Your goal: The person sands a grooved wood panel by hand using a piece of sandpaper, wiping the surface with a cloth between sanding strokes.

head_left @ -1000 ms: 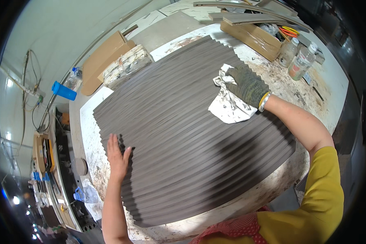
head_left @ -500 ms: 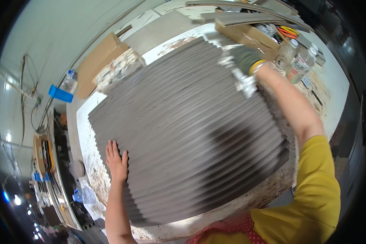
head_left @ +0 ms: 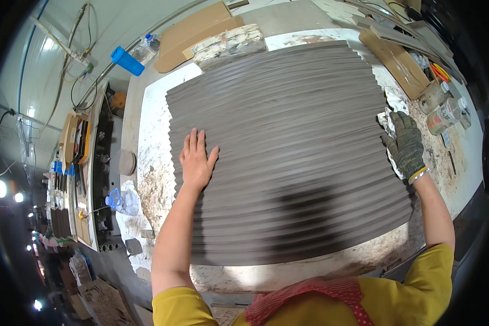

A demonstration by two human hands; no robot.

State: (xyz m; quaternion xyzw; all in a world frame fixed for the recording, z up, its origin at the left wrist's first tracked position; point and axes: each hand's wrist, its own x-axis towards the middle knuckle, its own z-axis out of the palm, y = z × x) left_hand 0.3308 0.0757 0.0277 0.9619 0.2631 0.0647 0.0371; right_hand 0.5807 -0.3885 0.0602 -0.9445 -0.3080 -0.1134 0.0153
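A large grey-brown, wood-grained sheet of ridged strips (head_left: 277, 136) with jagged side edges covers most of the worktable (head_left: 152, 125). On its left part rests my bare left hand (head_left: 196, 163), palm down with fingers spread. My right hand (head_left: 406, 142), in a dark grey work glove with a yellow cuff, is at the sheet's right edge. It grips a crumpled white rag (head_left: 386, 123), which shows beside the fingers and below the palm. The glove hides part of the rag.
Past the far edge lie a stained white block (head_left: 231, 44) and flat cardboard (head_left: 193, 32). A blue cup (head_left: 127, 61) stands at the far left. On the right are clear bottles (head_left: 446, 115) and a cardboard box (head_left: 394, 61). A clear jug (head_left: 124, 201) sits left.
My right hand has brought the rag from the sheet's far right area nearer to me, to its right edge. The view has turned; my left hand still lies on the sheet's left side.
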